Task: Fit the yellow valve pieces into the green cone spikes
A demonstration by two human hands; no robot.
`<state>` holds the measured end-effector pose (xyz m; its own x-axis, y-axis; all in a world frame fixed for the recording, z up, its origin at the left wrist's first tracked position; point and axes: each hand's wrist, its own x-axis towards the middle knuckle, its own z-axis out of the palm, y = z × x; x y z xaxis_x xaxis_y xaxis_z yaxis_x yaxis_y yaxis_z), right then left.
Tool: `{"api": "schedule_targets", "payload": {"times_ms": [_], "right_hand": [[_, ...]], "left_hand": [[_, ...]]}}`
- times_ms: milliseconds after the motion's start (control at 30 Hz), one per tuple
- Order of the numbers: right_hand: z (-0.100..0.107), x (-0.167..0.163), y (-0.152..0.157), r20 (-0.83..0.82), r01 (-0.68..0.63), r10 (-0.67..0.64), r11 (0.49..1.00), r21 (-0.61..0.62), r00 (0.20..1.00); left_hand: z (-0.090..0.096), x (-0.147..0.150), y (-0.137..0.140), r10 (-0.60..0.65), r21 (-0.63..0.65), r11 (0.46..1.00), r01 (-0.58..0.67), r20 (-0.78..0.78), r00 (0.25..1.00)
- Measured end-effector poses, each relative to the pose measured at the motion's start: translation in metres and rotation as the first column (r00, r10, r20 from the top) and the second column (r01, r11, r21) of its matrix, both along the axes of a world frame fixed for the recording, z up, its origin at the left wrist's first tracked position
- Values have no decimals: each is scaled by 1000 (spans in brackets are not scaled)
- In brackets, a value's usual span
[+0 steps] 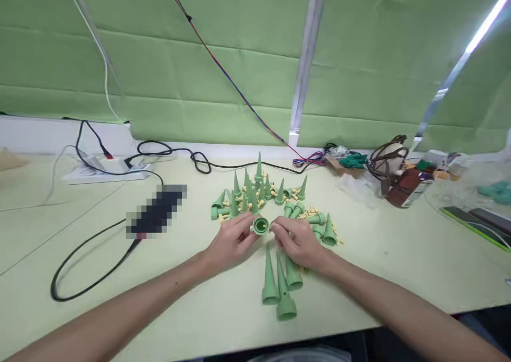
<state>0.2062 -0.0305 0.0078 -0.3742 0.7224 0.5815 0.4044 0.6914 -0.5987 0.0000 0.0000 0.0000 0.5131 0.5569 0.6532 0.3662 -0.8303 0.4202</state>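
Observation:
In my left hand I hold a green plastic cone spike, its round open mouth turned toward me. A small pale bit shows inside that mouth. My right hand is beside the rim with thumb and fingers pinched together; whatever it grips is too small or hidden to make out. Just below my hands lie a few more green cone spikes, wide ends toward me. Beyond them stands a cluster of upright green spikes, mixed with small yellow pegs.
At the left are a power strip, a black cable and a blurred-out dark device. A brown bottle, plastic bags and clutter stand at the back right. A green-edged dark object lies far right.

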Motion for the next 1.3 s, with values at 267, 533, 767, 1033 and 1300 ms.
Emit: {"api": "schedule_targets", "payload": {"times_ms": [267, 533, 767, 1033, 1300], "right_hand": [[1, 0, 1, -45, -7, 9, 999, 45, 999], [1, 0, 1, -47, 12, -9, 998, 69, 999], [2, 0, 1, -68, -7, 13, 996, 89, 998], [0, -1, 2, -3, -28, 29, 990, 137, 1000], [0, 0, 3, 32, -72, 68, 983, 168, 997]], "left_hand": [[-4, 0, 2, 26, -17, 1000, -26, 13, 1000], [2, 0, 3, -68, 27, 997, 68, 5, 998], [3, -3, 2, -129, -56, 990, 133, 69, 989], [3, -6, 4, -122, -242, 959, 147, 114, 986], [5, -7, 4, -131, -276, 948, 158, 112, 985]]}}
